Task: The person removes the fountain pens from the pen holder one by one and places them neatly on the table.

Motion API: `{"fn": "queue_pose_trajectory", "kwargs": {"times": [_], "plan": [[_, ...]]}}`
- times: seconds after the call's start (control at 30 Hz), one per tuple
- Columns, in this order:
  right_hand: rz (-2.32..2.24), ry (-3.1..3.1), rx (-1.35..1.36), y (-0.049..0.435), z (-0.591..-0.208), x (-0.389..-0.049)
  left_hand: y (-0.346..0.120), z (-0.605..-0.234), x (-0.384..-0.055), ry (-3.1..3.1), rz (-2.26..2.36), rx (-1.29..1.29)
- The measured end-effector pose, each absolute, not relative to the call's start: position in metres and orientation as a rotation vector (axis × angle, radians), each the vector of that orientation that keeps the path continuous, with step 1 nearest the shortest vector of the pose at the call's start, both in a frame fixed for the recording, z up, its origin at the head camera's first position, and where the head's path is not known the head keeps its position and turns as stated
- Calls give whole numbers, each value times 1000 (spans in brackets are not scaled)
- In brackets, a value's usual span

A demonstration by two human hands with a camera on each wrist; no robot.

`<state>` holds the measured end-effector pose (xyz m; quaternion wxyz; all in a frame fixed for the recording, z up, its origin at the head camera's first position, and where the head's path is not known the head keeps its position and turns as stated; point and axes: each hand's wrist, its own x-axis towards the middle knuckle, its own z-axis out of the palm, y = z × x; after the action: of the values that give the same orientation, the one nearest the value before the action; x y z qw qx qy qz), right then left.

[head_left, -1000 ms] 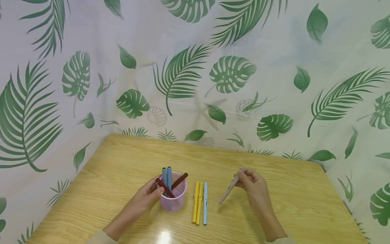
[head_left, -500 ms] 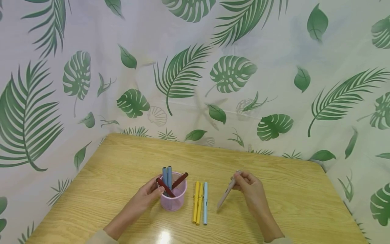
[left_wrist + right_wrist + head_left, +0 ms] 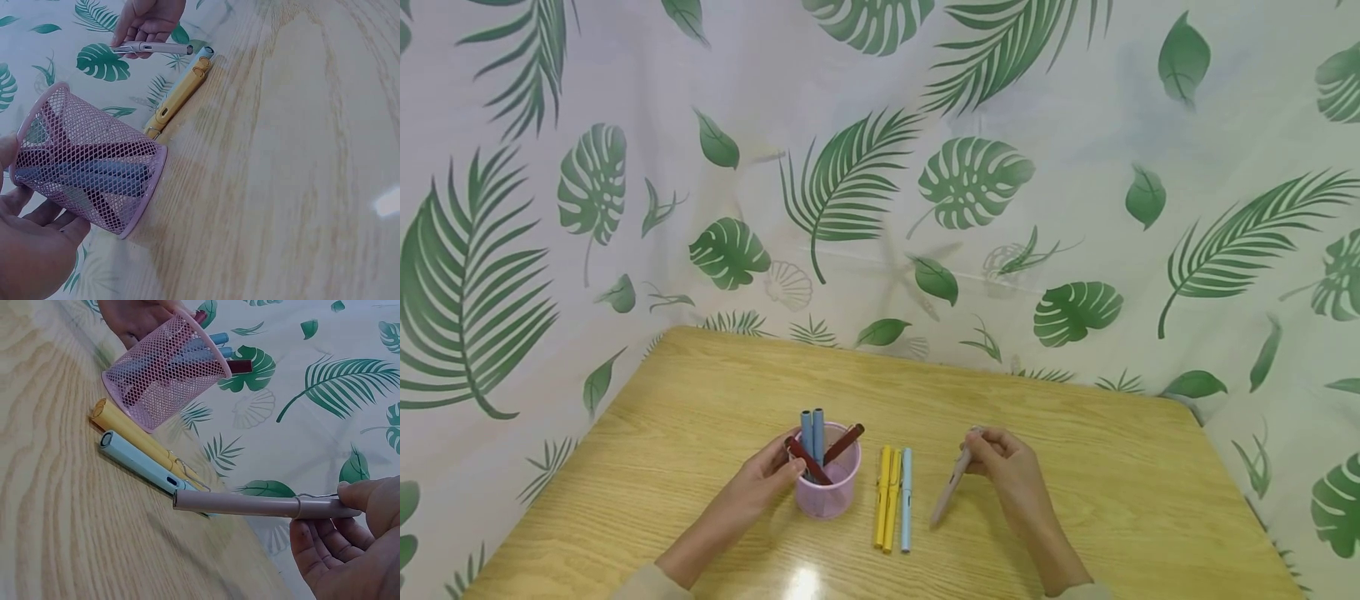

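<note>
My left hand [image 3: 763,483] holds a pink mesh pen holder [image 3: 824,502] upright on the table, thumb at the rim and fingers along its side. Inside it stand two blue pens [image 3: 817,433] and two dark red pens [image 3: 846,443], leaning different ways. My right hand [image 3: 1013,471] pinches a pale pinkish-grey pen [image 3: 244,504] near its clip end. That pen slants down to the left, its lower end near the tabletop. Between the hands, two yellow pens [image 3: 891,508] and one light blue pen [image 3: 906,504] lie side by side, right of the pen holder.
A wood-grain table [image 3: 737,375] lies under everything, with a bright glare spot at its front. Behind it and on both sides hangs a white cloth [image 3: 850,292] printed with green leaves.
My right hand has moved left and a little nearer with the pinkish-grey pen, which now stands steeper and lower. The left hand and pen holder have stayed in place.
</note>
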<state>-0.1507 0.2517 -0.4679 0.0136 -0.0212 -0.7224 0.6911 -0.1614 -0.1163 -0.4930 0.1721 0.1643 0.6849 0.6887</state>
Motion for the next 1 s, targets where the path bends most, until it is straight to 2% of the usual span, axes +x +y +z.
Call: {"fn": "queue_pose_trajectory", "kwargs": {"times": [1.0], "plan": [[1997,-2417,-272,228,-482,-159,-115,-494,-163,1937,1960,474]]}}
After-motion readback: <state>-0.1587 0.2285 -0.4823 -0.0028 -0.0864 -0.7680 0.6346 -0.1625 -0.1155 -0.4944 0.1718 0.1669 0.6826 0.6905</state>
